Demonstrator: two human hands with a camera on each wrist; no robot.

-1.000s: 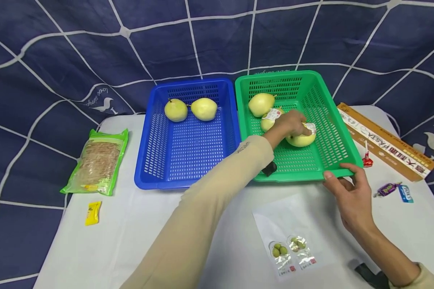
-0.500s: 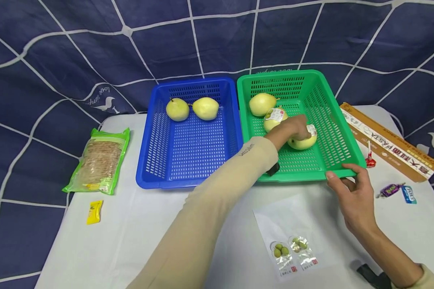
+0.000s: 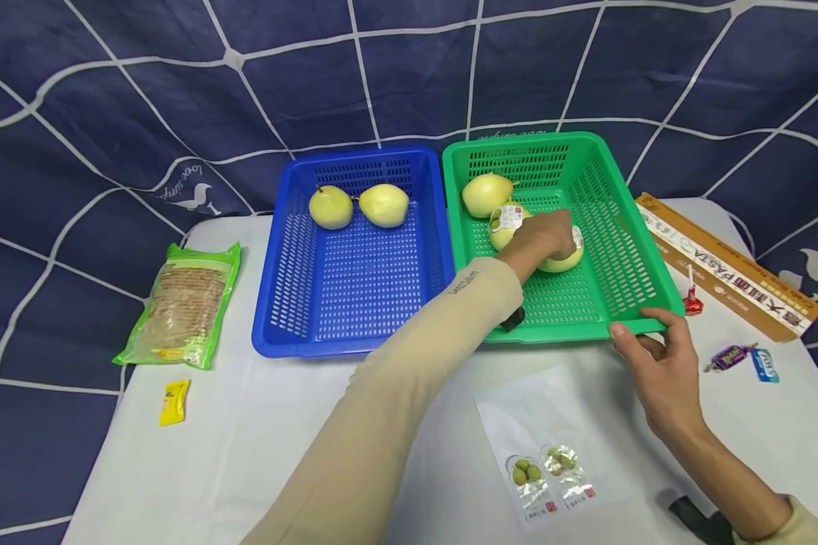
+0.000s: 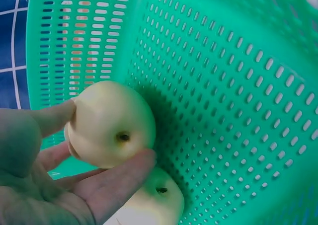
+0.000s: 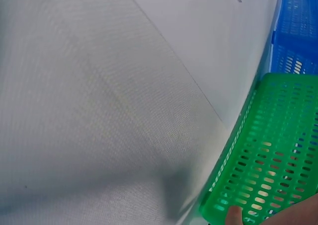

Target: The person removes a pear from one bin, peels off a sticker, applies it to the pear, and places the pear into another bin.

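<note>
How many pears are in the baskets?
5: left pear and right pear in the blue basket; in the green basket, back pear, middle pear and held pear in the left hand. The arm could hide more.

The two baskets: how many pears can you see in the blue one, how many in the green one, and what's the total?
Blue basket: 2 pears, the left pear and the right pear
Green basket: 3 pears, the back pear, the middle pear and the front pear, held in the left grip
Total: 5 pears
</note>
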